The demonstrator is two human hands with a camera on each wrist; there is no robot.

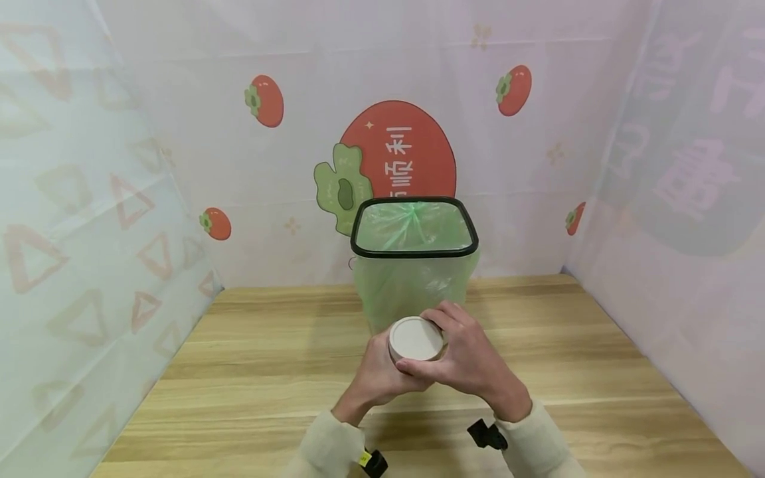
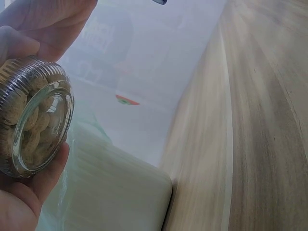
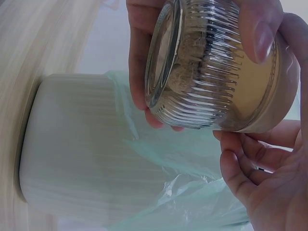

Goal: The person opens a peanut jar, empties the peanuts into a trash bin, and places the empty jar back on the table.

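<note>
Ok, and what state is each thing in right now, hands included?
Jar: held up off the table, brownish pieces inside
Lid: on the jar
Bin: upright, open-topped
Green bag: lining the bin, draped over its outside
Left hand: holding the jar
Right hand: gripping the lid

Head view looks forward-down; wrist views close, sharing jar (image 3: 211, 72).

the left hand (image 2: 21, 204) holds a clear, bumpy jar (image 2: 41, 113) with lumpy brown bits (image 2: 31, 137) inside. the right hand (image 2: 53, 26) shows in the top corner. behind, a pale bin (image 2: 125, 190) stands on the wood table (image 2: 262, 115).
</note>
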